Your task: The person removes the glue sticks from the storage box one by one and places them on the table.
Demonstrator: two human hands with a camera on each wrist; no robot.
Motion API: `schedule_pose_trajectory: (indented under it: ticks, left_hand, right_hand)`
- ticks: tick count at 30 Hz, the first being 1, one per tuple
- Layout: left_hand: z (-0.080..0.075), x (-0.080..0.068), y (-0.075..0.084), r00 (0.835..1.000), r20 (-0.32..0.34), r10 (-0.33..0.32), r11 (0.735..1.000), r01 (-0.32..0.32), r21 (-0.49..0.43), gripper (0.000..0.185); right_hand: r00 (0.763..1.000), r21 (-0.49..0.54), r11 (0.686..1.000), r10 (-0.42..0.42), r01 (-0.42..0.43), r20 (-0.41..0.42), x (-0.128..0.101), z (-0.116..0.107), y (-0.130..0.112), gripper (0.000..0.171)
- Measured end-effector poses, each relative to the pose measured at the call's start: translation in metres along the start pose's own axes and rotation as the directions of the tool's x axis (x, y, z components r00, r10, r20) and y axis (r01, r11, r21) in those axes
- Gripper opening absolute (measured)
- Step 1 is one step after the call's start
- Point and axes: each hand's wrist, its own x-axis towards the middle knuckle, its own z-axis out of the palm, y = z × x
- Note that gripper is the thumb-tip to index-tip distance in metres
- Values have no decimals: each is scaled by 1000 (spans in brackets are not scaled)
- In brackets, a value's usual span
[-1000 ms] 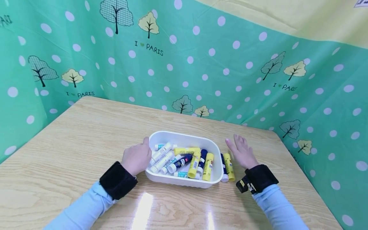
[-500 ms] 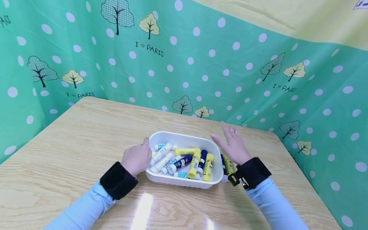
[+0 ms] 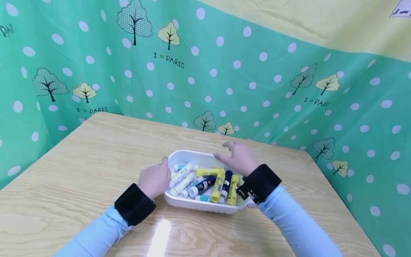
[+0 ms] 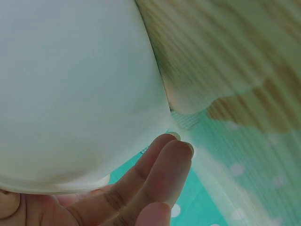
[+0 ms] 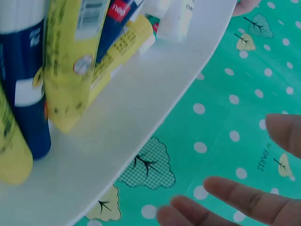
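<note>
The left hand gripped the white tray at its left end; the right hand hovered spread over the glue sticks, apparently holding none, so sorting looked barely begun

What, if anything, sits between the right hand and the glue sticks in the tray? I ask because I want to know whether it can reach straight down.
Nothing visible does. The right hand hovers open over the white tray, directly above the glue sticks. The left hand holds the tray's left end, off to the side.
</note>
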Motion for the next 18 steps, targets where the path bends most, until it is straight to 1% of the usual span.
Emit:
schedule_pose_trajectory:
  ticks: [1, 2, 4, 7, 9, 12, 16, 18]
  left_hand:
    - [0, 0, 0, 1000, -4, 2, 1000, -2, 1, 38]
    - [1, 0, -1, 1000, -9, 2, 1000, -2, 2, 38]
    - [1, -1, -1, 1000, -14, 3, 1000, -3, 2, 38]
    - [2, -1, 0, 1000, -18, 1, 1000, -1, 3, 36]
    - [3, -1, 0, 1000, -19, 1, 1000, -1, 4, 36]
    - [4, -1, 1, 1000, -17, -1, 1000, 1, 4, 34]
    - [4, -1, 0, 1000, -20, -4, 1000, 5, 12, 33]
    - [4, -2, 0, 1000, -25, -7, 1000, 7, 17, 32]
  right_hand:
    - [1000, -20, 1000, -4, 4, 11, 0, 2, -3, 57]
    - [999, -28, 1000, 2, -1, 40, 1, 4, -5, 53]
    - [992, -44, 999, 32, -26, 119, 3, 9, -8, 46]
    - [967, -53, 994, 103, -93, 232, 5, 15, -9, 37]
    - [941, -59, 986, 165, -154, 296, 7, 20, -7, 34]
    - [912, -67, 974, 227, -218, 341, 9, 26, -5, 34]
    - [888, -67, 963, 265, -259, 375, 10, 34, -1, 37]
    - [883, -52, 961, 272, -273, 384, 11, 39, 1, 37]
